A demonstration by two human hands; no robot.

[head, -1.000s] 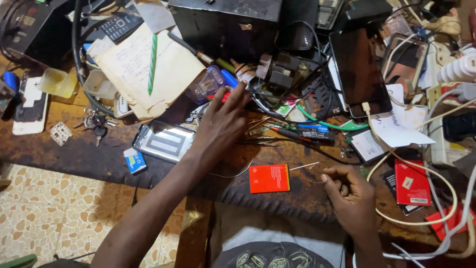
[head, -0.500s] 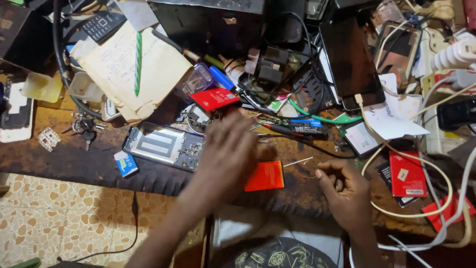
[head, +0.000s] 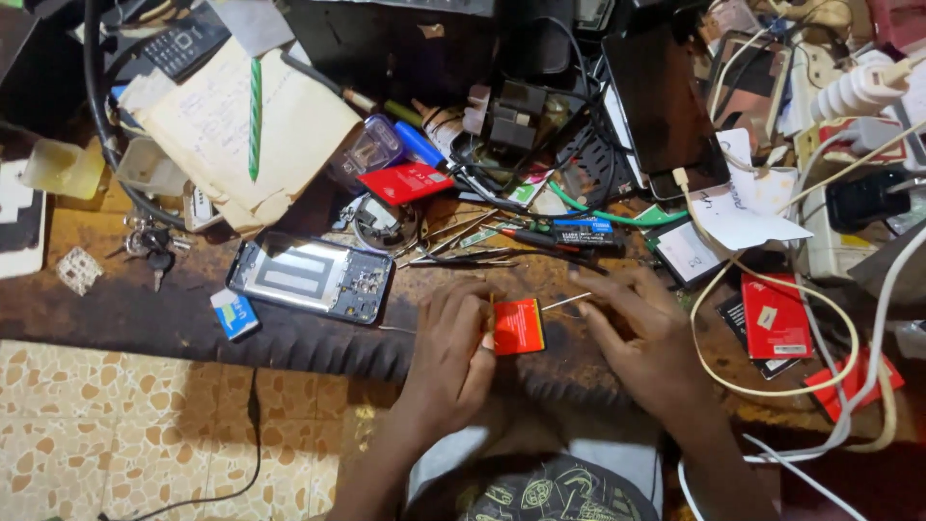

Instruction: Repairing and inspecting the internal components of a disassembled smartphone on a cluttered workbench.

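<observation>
Left hand [head: 451, 357] had its fingers curled onto the left edge of the little red battery [head: 518, 326], lying on the dark workbench [head: 145, 309] edge. Right hand [head: 644, 340] sat just beside it, fingers loosely bent, touching a thin wire [head: 564, 302], with an opened phone [head: 311, 277] off left.

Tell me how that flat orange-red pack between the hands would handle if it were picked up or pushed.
The orange-red pack looks like a thin, flat slab with straight edges, so it is probably stiff and unlikely to roll or tip. Its smooth, glossy face suggests it could slide easily on the worn bench. The left hand steadies it with fingertips alone, so it seems light; the right hand rests just beside it.
</observation>
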